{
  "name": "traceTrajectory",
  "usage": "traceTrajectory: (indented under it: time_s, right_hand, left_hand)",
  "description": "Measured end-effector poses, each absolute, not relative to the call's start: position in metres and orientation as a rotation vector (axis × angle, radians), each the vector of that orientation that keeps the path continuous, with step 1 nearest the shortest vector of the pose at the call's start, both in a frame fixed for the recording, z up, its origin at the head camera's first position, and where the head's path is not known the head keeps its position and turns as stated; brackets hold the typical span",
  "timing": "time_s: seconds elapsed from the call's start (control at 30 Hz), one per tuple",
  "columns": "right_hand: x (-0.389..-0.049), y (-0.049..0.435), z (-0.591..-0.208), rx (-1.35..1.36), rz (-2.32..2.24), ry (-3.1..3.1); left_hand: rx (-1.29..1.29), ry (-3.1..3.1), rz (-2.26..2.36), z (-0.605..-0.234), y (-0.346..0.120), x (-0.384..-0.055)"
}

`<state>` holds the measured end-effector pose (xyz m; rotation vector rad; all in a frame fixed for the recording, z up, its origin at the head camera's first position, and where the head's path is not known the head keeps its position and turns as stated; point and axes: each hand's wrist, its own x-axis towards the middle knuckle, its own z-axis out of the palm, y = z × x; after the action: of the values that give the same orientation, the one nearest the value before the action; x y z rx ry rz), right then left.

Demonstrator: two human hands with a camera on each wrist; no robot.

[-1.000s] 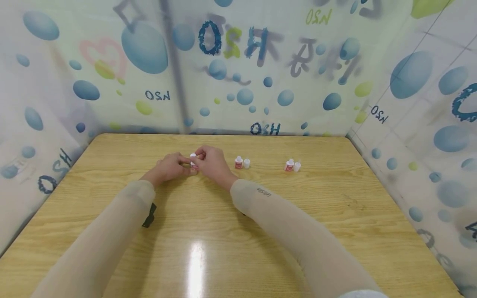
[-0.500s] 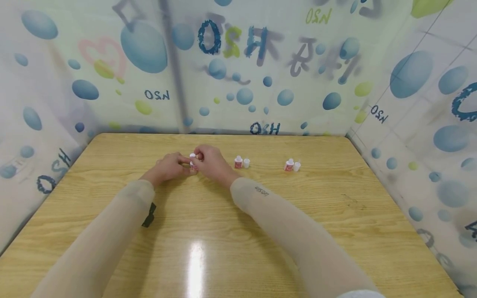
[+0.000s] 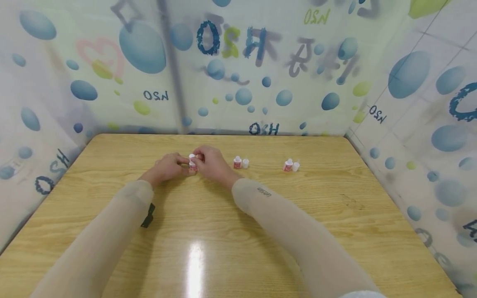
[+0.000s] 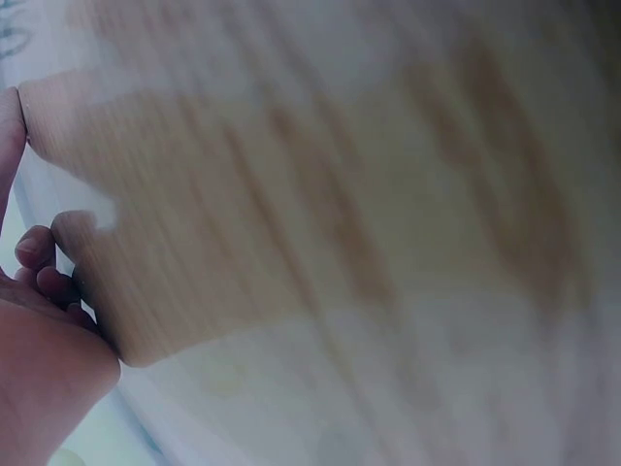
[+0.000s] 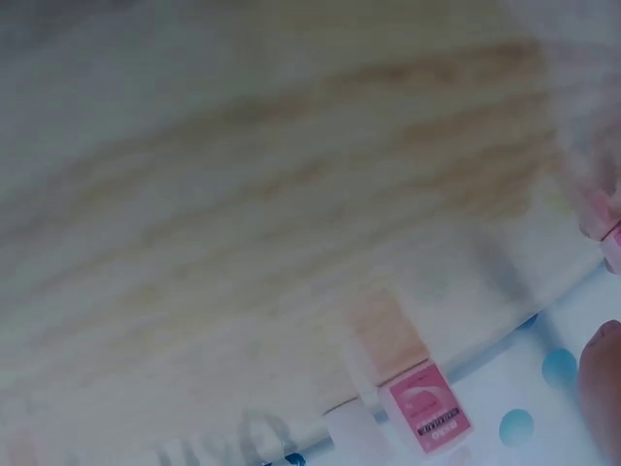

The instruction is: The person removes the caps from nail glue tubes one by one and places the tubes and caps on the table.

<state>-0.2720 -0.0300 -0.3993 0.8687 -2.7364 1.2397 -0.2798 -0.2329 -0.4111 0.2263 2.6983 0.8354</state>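
Note:
Upright on the table's left half is a small white bottle with a red label, topped with a white cap. My left hand holds this bottle from the left, thumb and forefinger at its sides. From the right, my right hand pinches at the cap, its fingers curled and partly covering the bottle. In the left wrist view, the left hand shows only at the edge. The right wrist view catches a sliver of the held bottle and part of the right hand.
To the right stand two similar bottles: a middle bottle with a white cap beside it, and a far-right bottle with its own cap. A black object lies by my left sleeve. A patterned curtain hangs behind the table.
Both hands stay nearly in place on the bottle; slightly more of its red label shows between the fingers. The other bottles and caps have not moved.

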Motion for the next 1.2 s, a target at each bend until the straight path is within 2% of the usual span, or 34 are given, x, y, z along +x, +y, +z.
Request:
traceTrajectory:
  time_s: [0.8, 1.2]
  right_hand:
    - [-0.262, -0.048, -0.402, 0.587, 1.309, -2.674]
    - [-0.260, -0.048, -0.403, 0.583, 1.299, -2.674]
  left_hand:
    - [0.219, 2.725, 0.826, -0.411, -0.232, -0.281]
    - [0.218, 2.721, 0.826, -0.414, -0.233, -0.282]
